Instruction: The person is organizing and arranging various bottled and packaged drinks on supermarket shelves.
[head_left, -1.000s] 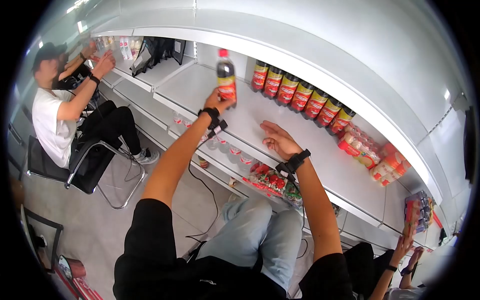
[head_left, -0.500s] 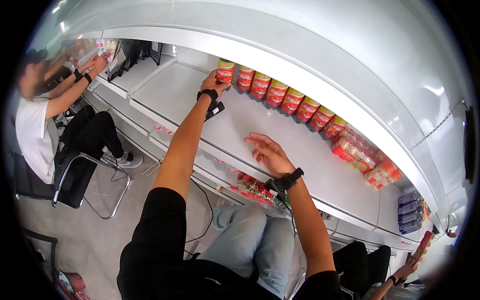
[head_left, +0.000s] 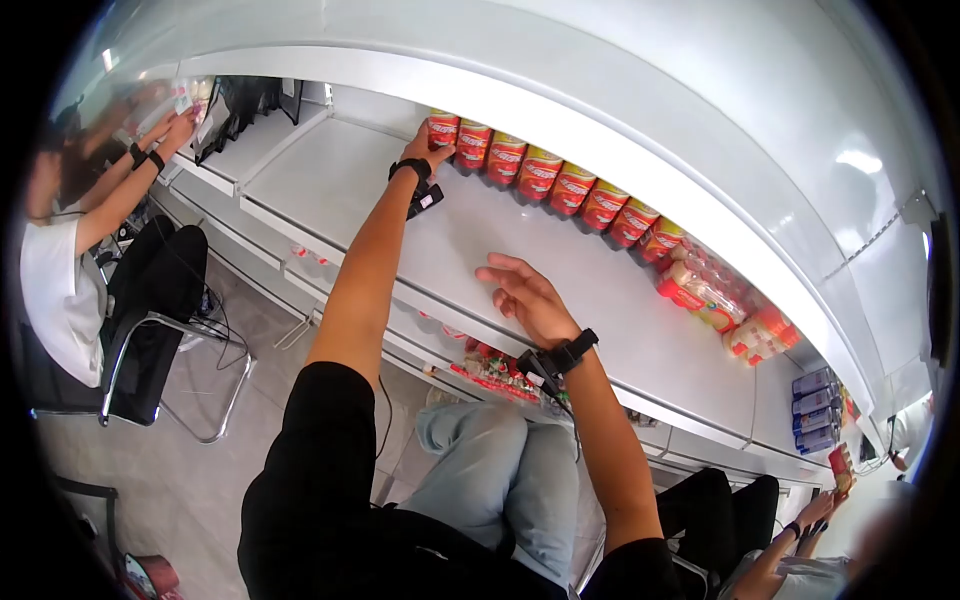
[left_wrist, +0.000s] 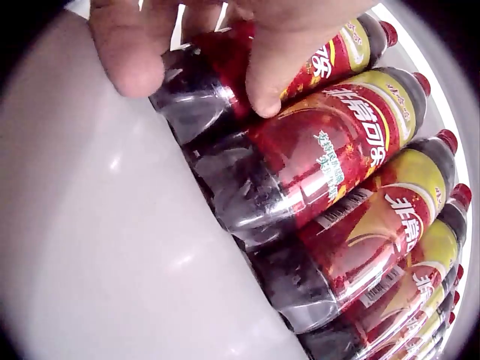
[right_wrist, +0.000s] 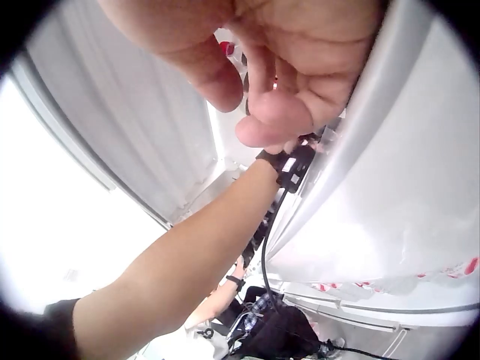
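Several cola bottles (head_left: 540, 172) with red and yellow labels stand in a row at the back of the white shelf (head_left: 600, 300). At the row's left end, my left hand (head_left: 424, 152) holds the last cola bottle (head_left: 443, 130). In the left wrist view, the thumb and fingers lie around the lower part of that bottle (left_wrist: 196, 101), right beside its neighbour (left_wrist: 300, 161). My right hand (head_left: 532, 302) hovers over the shelf's front part with loosely bent fingers and nothing in it; the right wrist view shows its palm (right_wrist: 300, 45).
Shrink-wrapped packs of small bottles (head_left: 705, 295) stand right of the cola row, and blue-and-white cans (head_left: 815, 410) farther right. An upper shelf edge (head_left: 500, 90) overhangs the row. Red-capped goods (head_left: 490, 365) lie on the lower shelf. Other people sit at left and lower right.
My left hand has carried the cola bottle from in front of the shelf back to the row's left end, where it now stands in line. The right hand has stayed open over the shelf.
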